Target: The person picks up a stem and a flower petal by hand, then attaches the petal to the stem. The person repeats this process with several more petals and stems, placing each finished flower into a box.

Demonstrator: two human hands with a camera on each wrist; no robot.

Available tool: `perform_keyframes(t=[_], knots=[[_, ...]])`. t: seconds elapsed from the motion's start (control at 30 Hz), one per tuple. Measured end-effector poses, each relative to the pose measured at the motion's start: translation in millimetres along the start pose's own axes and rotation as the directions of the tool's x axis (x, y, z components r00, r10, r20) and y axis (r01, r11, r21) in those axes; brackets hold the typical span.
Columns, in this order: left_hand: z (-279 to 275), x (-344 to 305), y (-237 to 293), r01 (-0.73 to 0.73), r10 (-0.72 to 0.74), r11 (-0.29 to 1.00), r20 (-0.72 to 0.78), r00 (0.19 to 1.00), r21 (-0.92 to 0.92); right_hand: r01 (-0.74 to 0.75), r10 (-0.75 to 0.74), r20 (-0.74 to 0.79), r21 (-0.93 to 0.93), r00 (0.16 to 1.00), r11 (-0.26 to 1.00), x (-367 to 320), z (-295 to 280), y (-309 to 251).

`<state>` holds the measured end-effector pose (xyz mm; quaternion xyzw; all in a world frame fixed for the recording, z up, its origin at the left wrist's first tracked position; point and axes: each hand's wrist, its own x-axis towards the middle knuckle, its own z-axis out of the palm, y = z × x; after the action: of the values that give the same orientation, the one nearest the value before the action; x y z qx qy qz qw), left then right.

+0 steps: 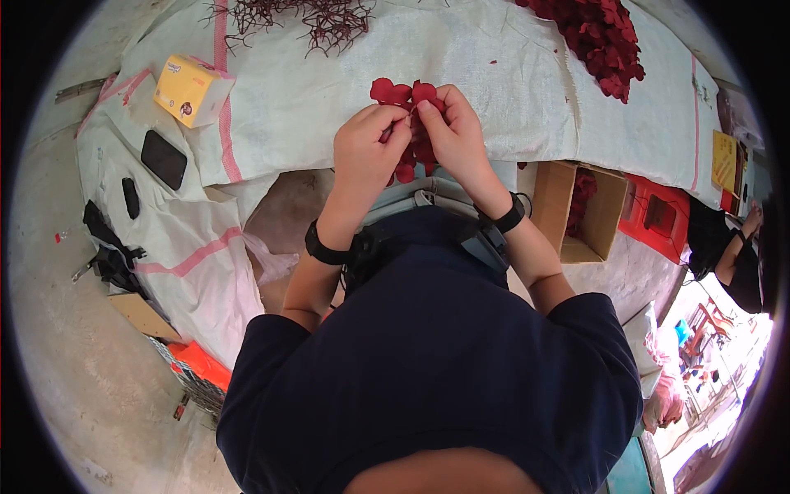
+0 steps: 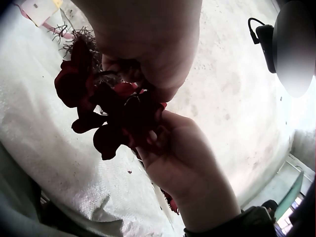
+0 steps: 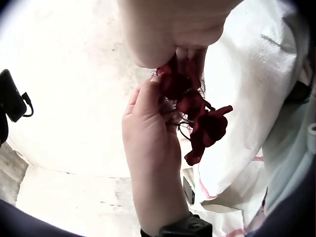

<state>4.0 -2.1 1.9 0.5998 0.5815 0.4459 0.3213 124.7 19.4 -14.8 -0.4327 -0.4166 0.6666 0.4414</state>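
A dark red artificial flower spray (image 1: pixel 421 148) with rounded petals on thin dark stems is held between both hands over the near edge of the covered table. My left hand (image 1: pixel 368 148) curls its fingers and pinches a stem (image 3: pixel 183 129) of it. From the other side, my right hand (image 1: pixel 461 136) grips a red blossom (image 1: pixel 425 92), thumb pressed on the petals. In the left wrist view, dark blossoms (image 2: pixel 106 140) hang below the left hand and partly hide the right fingertips. The right wrist view has blossoms (image 3: pixel 210 128) drooping beside the left hand.
White woven sheeting (image 1: pixel 313 107) covers the table. Bare dark twiggy stems (image 1: pixel 329 25) lie at the back, a pile of red blossoms (image 1: pixel 605 49) at back right. A yellow box (image 1: pixel 185 89) and phone (image 1: pixel 164 160) lie left. A cardboard box (image 1: pixel 601 235) and red stool (image 1: pixel 654 216) stand right.
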Motion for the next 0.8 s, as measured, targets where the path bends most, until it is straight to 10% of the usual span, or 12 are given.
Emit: perform_keyframes(t=[0.3, 0.8], knots=[[0.0, -0.7, 0.3, 0.026, -0.026, 0.998, 0.006, 1.000, -0.048, 0.121, -0.109, 0.058, -0.303, 0.992, 0.945, -0.9, -3.9, -7.7], [-0.1, -2.3, -1.8, 0.070, -0.066, 0.992, 0.045, 0.997, -0.109, 0.118, -0.101, 0.074, -0.282, 0.992, 0.952, -3.2, -4.8, -9.3]])
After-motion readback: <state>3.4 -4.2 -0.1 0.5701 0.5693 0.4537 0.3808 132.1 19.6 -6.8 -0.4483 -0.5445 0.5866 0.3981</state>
